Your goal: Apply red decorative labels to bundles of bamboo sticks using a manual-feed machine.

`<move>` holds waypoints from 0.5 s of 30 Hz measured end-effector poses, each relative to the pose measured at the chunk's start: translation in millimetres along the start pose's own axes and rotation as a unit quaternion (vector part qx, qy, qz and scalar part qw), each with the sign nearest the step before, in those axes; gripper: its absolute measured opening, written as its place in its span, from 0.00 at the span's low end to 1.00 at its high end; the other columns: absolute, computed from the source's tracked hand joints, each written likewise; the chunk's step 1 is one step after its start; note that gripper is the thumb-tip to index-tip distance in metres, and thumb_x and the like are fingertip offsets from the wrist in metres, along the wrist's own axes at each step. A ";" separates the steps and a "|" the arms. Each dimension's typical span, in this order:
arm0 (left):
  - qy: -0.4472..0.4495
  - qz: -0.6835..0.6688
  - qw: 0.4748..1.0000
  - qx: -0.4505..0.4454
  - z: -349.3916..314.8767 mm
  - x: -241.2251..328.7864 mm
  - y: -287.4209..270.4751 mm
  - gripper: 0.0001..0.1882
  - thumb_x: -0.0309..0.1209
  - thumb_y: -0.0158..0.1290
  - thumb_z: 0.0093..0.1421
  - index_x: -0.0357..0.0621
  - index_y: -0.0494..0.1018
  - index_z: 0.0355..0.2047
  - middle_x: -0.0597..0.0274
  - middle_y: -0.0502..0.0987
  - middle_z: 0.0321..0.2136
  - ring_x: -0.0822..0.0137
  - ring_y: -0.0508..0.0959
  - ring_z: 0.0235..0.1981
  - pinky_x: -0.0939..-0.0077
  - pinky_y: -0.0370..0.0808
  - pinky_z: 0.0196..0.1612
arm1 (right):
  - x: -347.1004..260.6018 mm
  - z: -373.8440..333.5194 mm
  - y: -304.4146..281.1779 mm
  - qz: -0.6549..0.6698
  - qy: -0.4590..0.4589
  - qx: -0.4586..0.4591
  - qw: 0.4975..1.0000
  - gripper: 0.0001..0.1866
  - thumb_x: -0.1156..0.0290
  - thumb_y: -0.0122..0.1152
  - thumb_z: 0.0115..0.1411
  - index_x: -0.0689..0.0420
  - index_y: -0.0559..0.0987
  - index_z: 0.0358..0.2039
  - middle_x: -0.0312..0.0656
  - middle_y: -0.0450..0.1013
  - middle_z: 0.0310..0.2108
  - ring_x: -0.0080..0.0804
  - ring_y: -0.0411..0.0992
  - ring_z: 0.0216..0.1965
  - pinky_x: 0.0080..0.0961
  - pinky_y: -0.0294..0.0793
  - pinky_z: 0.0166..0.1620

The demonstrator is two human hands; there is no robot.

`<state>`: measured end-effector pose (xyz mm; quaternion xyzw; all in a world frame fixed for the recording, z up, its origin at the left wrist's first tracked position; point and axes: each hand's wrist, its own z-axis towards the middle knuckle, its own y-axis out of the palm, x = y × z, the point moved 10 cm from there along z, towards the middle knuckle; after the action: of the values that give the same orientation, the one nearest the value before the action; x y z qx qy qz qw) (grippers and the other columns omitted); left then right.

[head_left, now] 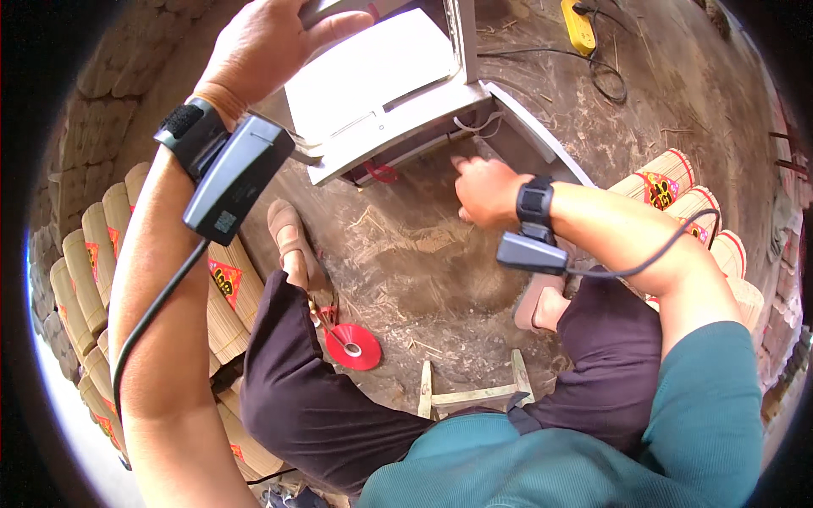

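Observation:
At the top, my left hand [269, 46] rests against the upper left edge of a white boxy machine [373, 85] with a bright flat panel. Its thumb is stretched out to the right; the other fingers are cut off or hidden. My right hand [489, 191] is in front of the machine's open lower side, back upward. Most of its fingers curl under, the index sticks out a little, and the palm is hidden. Inside the machine's opening shows a bit of red tape [383, 173]. On the ground by my left foot lies a red tape roll [353, 347].
Bundles of thin tan sticks with red labels [224, 284] are stacked at the left; more bundles [660, 186] lie at the right. A yellow power strip [578, 27] with a black cord is at the far right. A small wooden stool [472, 396] stands between my legs.

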<state>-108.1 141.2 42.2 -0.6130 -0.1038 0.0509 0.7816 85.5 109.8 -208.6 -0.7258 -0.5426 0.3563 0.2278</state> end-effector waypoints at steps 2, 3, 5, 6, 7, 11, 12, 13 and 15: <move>0.002 0.001 1.000 0.003 2.5 1.7 1.2 0.21 0.45 0.61 0.54 0.36 0.75 0.31 0.47 0.76 0.28 0.48 0.77 0.32 0.62 0.74 0.37 | 19.8 20.4 17.9 0.011 0.025 -0.044 0.999 0.21 0.69 0.60 0.52 0.64 0.80 0.46 0.59 0.61 0.60 0.46 0.66 0.58 0.38 0.72 0.53; 0.003 0.000 1.000 0.003 4.6 2.7 1.5 0.21 0.45 0.61 0.54 0.36 0.75 0.31 0.47 0.76 0.28 0.48 0.77 0.32 0.62 0.74 0.37 | 28.0 29.0 30.2 0.010 0.030 -0.074 0.997 0.22 0.71 0.59 0.51 0.65 0.79 0.47 0.60 0.60 0.61 0.47 0.65 0.59 0.38 0.71 0.54; -0.020 -0.020 0.999 -0.020 4.2 -4.5 1.4 0.21 0.45 0.61 0.55 0.36 0.74 0.31 0.46 0.76 0.27 0.48 0.77 0.30 0.62 0.74 0.36 | 33.4 37.6 25.6 0.035 0.065 -0.047 0.996 0.23 0.73 0.58 0.51 0.66 0.78 0.49 0.60 0.62 0.60 0.46 0.66 0.59 0.37 0.71 0.54; -0.022 -0.018 0.999 -0.023 2.3 -3.9 1.0 0.21 0.45 0.61 0.55 0.36 0.74 0.31 0.46 0.76 0.27 0.48 0.77 0.30 0.62 0.74 0.36 | 40.2 40.0 22.6 0.060 0.104 -0.021 0.993 0.24 0.75 0.57 0.51 0.66 0.76 0.51 0.59 0.63 0.60 0.46 0.66 0.59 0.36 0.71 0.55; -0.010 -0.008 1.000 -0.010 0.1 3.1 -4.0 0.21 0.45 0.61 0.55 0.36 0.74 0.31 0.46 0.76 0.26 0.48 0.77 0.29 0.62 0.74 0.35 | 40.2 44.7 31.8 0.061 0.099 -0.021 0.993 0.24 0.75 0.57 0.51 0.66 0.76 0.51 0.59 0.63 0.60 0.46 0.66 0.59 0.36 0.71 0.55; -0.009 -0.023 0.999 -0.023 6.9 -7.0 0.8 0.22 0.46 0.59 0.57 0.36 0.74 0.31 0.46 0.76 0.25 0.49 0.78 0.28 0.63 0.74 0.34 | 43.7 53.6 25.1 0.004 0.069 0.109 0.992 0.22 0.77 0.55 0.51 0.65 0.77 0.49 0.56 0.67 0.57 0.48 0.69 0.55 0.37 0.71 0.54; -0.013 -0.019 0.999 -0.025 6.1 -11.3 0.4 0.22 0.46 0.59 0.57 0.36 0.74 0.31 0.46 0.76 0.25 0.49 0.78 0.28 0.63 0.74 0.34 | 41.5 59.0 31.1 0.006 0.064 0.062 0.996 0.21 0.78 0.55 0.51 0.64 0.78 0.47 0.55 0.67 0.57 0.48 0.70 0.54 0.37 0.71 0.54; -0.009 -0.019 1.000 -0.023 7.5 -11.2 2.1 0.22 0.47 0.59 0.57 0.36 0.75 0.31 0.46 0.76 0.24 0.50 0.78 0.27 0.63 0.74 0.33 | 45.1 62.1 36.7 0.005 0.064 0.061 0.996 0.21 0.78 0.55 0.51 0.64 0.78 0.47 0.55 0.67 0.57 0.48 0.70 0.54 0.37 0.71 0.54; -0.006 -0.019 1.000 -0.019 9.4 -10.1 4.0 0.22 0.47 0.59 0.57 0.36 0.75 0.31 0.46 0.76 0.24 0.50 0.78 0.27 0.63 0.74 0.33 | 56.0 64.9 38.6 0.046 0.078 0.114 0.989 0.18 0.77 0.56 0.50 0.63 0.80 0.44 0.56 0.67 0.57 0.47 0.70 0.54 0.37 0.72 0.53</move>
<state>-119.8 149.0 39.4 -0.6255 -0.1208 0.0378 0.7699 68.8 147.4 -293.0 -0.7445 -0.4453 0.3683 0.3343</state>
